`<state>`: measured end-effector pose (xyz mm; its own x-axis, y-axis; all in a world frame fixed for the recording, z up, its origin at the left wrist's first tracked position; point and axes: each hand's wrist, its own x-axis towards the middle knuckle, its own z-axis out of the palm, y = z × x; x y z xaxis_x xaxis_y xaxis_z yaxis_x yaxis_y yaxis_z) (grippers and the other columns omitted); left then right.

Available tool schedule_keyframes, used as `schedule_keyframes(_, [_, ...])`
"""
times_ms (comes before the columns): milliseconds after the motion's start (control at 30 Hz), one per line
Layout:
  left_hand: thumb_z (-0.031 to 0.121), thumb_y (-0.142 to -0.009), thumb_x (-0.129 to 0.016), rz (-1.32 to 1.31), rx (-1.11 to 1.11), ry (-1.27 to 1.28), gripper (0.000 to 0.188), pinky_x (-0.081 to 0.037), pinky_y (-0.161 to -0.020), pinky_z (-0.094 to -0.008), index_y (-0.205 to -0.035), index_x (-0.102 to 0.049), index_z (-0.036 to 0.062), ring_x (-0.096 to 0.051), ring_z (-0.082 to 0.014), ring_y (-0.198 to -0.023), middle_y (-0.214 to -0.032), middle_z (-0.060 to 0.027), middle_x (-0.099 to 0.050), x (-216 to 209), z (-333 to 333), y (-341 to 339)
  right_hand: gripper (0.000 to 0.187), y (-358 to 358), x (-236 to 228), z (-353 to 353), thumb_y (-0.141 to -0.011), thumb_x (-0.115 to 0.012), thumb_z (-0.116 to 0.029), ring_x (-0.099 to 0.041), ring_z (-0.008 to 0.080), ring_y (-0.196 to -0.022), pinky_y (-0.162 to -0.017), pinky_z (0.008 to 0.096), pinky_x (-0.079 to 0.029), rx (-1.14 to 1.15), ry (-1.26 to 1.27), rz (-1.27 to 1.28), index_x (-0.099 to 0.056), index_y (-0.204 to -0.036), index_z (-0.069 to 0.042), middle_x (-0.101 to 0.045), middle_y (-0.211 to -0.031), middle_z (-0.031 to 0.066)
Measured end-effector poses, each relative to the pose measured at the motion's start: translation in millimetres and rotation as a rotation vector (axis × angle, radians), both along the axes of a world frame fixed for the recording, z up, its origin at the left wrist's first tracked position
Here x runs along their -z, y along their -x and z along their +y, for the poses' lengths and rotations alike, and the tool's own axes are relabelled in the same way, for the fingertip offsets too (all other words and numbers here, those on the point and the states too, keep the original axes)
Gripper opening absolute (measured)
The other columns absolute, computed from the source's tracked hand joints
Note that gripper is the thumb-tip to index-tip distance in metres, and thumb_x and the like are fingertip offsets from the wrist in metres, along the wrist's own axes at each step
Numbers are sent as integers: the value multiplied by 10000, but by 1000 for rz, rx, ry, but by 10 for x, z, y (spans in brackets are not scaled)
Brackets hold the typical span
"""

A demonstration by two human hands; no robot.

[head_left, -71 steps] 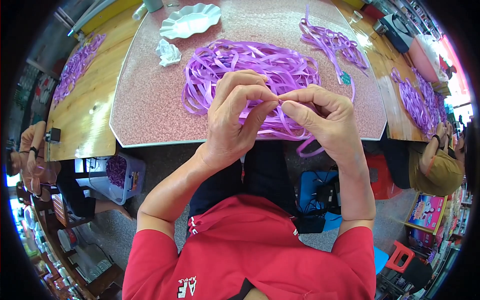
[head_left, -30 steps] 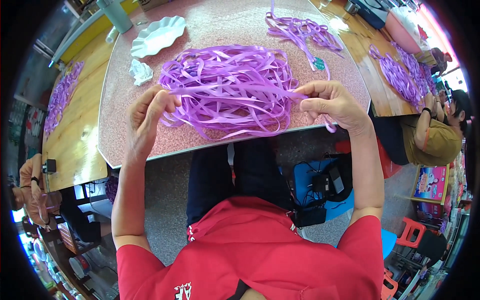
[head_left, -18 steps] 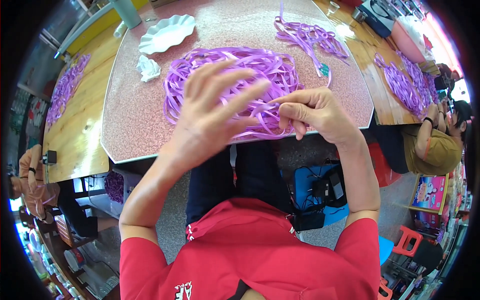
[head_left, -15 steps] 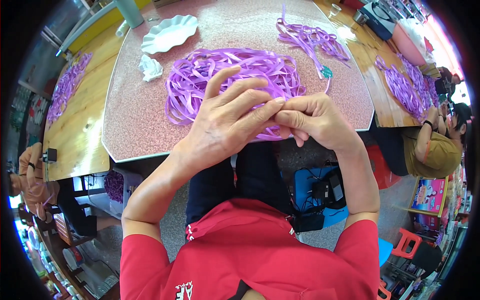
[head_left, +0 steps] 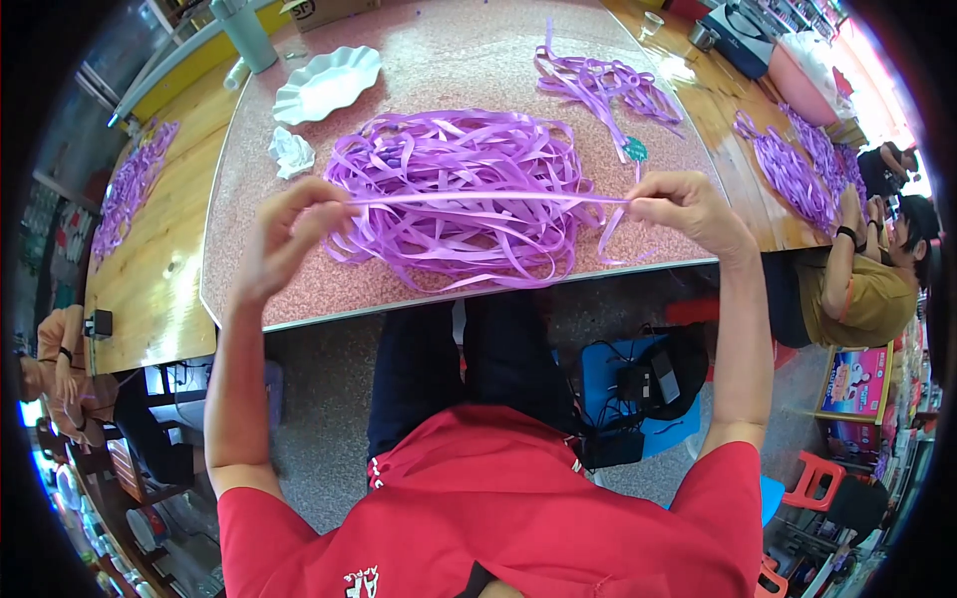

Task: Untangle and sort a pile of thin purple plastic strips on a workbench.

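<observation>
Left fingers (head_left: pixel 322 209): pinching purple ribbon (head_left: pixel 478 195), pulled taut!
Right fingers (head_left: pixel 654 211): pinching it too.
Handling: probably light, supple, slippery; best pinched flat.
Tangled heap (head_left: pixel 464 161): beneath, between those fingers.

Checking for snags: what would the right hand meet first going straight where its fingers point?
Beyond the ribbon strip it pinches, the right hand would likely meet the purple ribbon pile; height is unclear, so it might pass above.
</observation>
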<state>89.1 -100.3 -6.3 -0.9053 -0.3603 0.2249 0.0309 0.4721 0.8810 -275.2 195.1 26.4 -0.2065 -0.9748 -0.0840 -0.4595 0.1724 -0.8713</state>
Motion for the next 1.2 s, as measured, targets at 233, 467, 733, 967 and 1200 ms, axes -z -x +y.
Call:
schedule_keyframes(233, [256,-1008,-497,-100,-115,-92,218,-409,-773,-253,-954,-572,59,-517,-93,-788,-841,-19,-589,119,-518,-493,126,333,-71,197,-881,-681,-106,-566,95,-899,-791,255,-458,-21,10,28,-699,-960,-10,-622,-954,14])
schedule_keyframes(467, [304,-978,-489,-85,-494,-103,256,-303,-569,-203,-841,-567,101,-399,-33,-596,-659,49,-465,299,-971,-971,169,804,94,542,-886,-683,-166,-568,89,-912,-802,257,-457,181,-35,183,-704,-947,-11,-645,-939,11])
schedule_keyframes(733, [251,-958,-573,-284,-719,1,255,-383,-620,-213,-1071,-625,29,-513,-63,-715,-824,-1,-567,468,-1080,-912,206,730,169,578,-918,-662,-153,-638,116,-820,-801,274,-513,359,99,-102,-696,-1055,-3,-680,-872,43])
schedule_keyframes(967, [192,-959,-600,305,-904,178,332,-418,-940,-263,-1249,-574,34,-566,-139,-1054,-1214,-79,-600,264,-556,-302,228,201,-34,517,-917,-648,-85,-665,160,-821,-785,302,-547,300,325,-264,-665,-1118,23,-685,-886,89])
schedule_keyframes(1200, [173,-993,-528,72,340,-236,278,-423,-1005,-346,-1165,-651,-8,-577,-207,-1132,-1143,-120,-634,-167,1422,853,248,-511,-124,370,-877,-673,-17,-676,171,-851,-805,298,-547,320,477,-237,-656,-1118,39,-692,-920,111])
